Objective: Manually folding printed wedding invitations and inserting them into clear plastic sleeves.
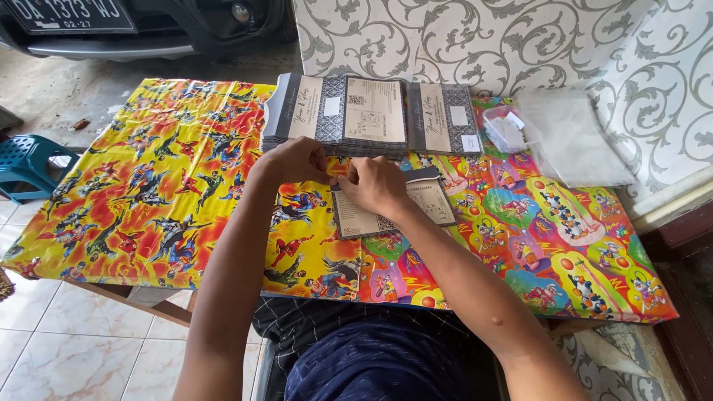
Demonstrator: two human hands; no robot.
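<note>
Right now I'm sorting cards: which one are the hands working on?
The single card lying apart under both hands, nearer the person than the far-edge stacks.

Table [148, 245] w/ cartoon cloth: card stacks [345, 115], single card [394, 212], clear plastic bags [572, 137].

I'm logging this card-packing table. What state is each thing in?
Left hand: fingers pinched at the card's top edge.
Right hand: resting on the card, pressing it down.
Card: flat on the table, partly covered by the hands.
Card stacks: piled side by side, lying flat.
Clear plastic sleeves: loose pile, empty.
Blue stool: upright on the floor.
</note>
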